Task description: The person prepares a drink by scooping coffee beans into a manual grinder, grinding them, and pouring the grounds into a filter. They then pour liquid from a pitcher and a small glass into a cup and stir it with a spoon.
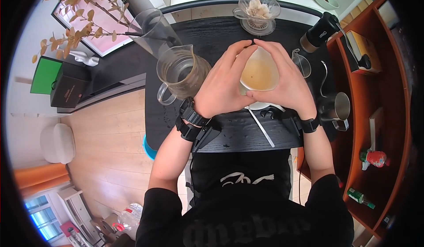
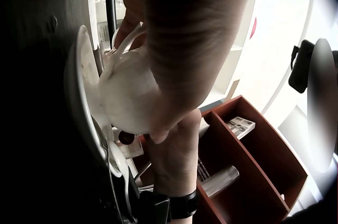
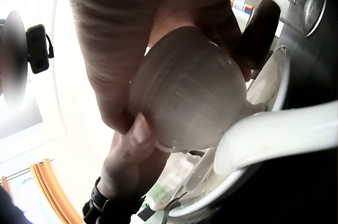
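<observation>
A pale cup (image 1: 259, 74) with light brown liquid in it sits between my two hands. My left hand (image 1: 221, 83) curves round its left side, and my right hand (image 1: 295, 81) round the right; fingertips meet at the far side, thumbs at the near side. The left wrist view shows the cup's rounded wall (image 2: 127, 94) and its handle (image 2: 127, 42) near my fingers. Beneath is a white saucer (image 3: 285, 73), with the cup's base close over it. A white spoon (image 1: 260, 128) reaches from the saucer toward the table's near edge.
Left of my hands stand a glass pitcher (image 1: 176, 72) and a tall glass vase (image 1: 154, 30). A glass dripper (image 1: 259, 11) with a paper filter is at the back. On the right are a black grinder (image 1: 320, 33), a small glass cup (image 1: 301, 65) and a metal pitcher (image 1: 335, 105).
</observation>
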Demonstrator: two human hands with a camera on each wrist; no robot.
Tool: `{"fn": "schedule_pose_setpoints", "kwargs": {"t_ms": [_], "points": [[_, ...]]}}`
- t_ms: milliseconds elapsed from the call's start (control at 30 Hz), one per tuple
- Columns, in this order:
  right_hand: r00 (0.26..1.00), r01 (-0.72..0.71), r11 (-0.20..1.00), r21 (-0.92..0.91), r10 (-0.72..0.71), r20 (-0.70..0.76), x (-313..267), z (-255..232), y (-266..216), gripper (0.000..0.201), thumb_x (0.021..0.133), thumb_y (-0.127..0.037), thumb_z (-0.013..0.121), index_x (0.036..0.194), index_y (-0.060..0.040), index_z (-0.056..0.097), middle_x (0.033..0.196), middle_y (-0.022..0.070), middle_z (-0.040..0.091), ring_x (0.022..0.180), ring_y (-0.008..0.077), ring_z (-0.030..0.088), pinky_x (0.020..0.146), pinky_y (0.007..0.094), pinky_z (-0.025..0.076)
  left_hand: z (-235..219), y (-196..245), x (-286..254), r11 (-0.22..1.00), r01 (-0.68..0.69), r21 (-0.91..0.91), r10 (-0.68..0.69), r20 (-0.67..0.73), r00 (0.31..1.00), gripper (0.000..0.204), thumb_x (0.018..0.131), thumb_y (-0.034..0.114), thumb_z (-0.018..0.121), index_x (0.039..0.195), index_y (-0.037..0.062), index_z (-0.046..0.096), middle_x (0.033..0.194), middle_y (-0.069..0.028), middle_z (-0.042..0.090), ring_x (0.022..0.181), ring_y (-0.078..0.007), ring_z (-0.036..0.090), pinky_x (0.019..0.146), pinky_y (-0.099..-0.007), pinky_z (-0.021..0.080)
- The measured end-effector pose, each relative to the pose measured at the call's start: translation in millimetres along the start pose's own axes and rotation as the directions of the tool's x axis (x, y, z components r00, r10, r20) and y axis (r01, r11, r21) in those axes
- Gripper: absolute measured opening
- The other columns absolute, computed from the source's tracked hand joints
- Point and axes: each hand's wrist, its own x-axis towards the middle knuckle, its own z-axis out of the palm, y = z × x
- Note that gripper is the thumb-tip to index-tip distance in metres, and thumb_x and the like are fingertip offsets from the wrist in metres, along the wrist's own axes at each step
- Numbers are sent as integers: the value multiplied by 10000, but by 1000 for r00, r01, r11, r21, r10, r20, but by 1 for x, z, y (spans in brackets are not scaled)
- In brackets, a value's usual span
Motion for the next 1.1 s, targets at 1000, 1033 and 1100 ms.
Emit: {"fn": "schedule_pose_setpoints", "kwargs": {"t_ms": [1000, 1033, 1100], "points": [[993, -122, 954, 274, 119, 29, -2, 8, 9, 630, 976, -414, 638, 1447, -43, 447, 1354, 159, 555, 1260, 306, 555, 1060, 387, 429, 7, -2, -2, 996, 53, 75, -51, -30, 998, 976, 652, 304, 909, 1434, 12, 404, 1266, -184, 531, 1135, -373, 593, 912, -414, 530], [991, -132, 952, 277, 126, 39, -2, 7, 8, 638, 970, -412, 647, 1449, -44, 444, 1353, 159, 555, 1261, 308, 555, 1059, 389, 431, 7, -2, -3, 996, 48, 79, -45, -37, 998, 973, 652, 300, 908, 1432, 8, 404, 1266, -185, 531, 1133, -372, 594, 912, -413, 530], [992, -125, 954, 272, 118, 41, -2, 7, 7, 649, 960, -405, 662, 1450, -42, 441, 1345, 160, 557, 1259, 311, 558, 1056, 390, 434, 8, -1, -5, 996, 44, 72, -41, -42, 998, 968, 653, 296, 906, 1428, 3, 405, 1265, -185, 531, 1132, -370, 594, 911, -412, 530]]}}
